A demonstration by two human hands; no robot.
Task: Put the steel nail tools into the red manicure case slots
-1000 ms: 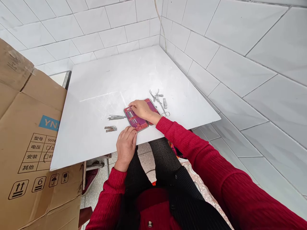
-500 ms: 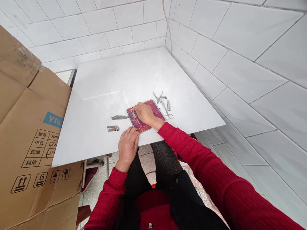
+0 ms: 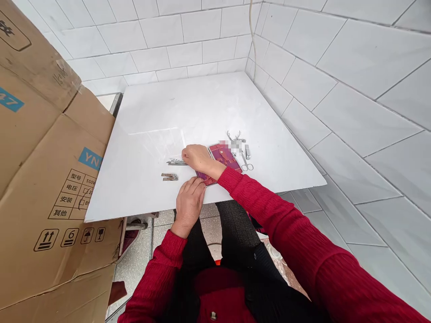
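Desk [image 3: 208, 103], six o'clock side: the open case [image 3: 222, 157]!
Left hand [image 3: 190, 197] touches its seven-o'clock corner; right hand [image 3: 197, 156], fingers curled, sits nearer the slim tools [image 3: 177, 162], lying at its eight o'clock, long axis nine-to-three; can't tell either hand's grip.

from here i see the case [image 3: 224, 158] lying open and flat, purple-lined with red trim, its near left corner at the left hand's [image 3: 190, 199] fingertips. the right hand [image 3: 197, 157] hides much of its left half; red bands show on the half beyond. slim metal tools [image 3: 175, 162] lie bunched, partly hidden beneath the right hand.
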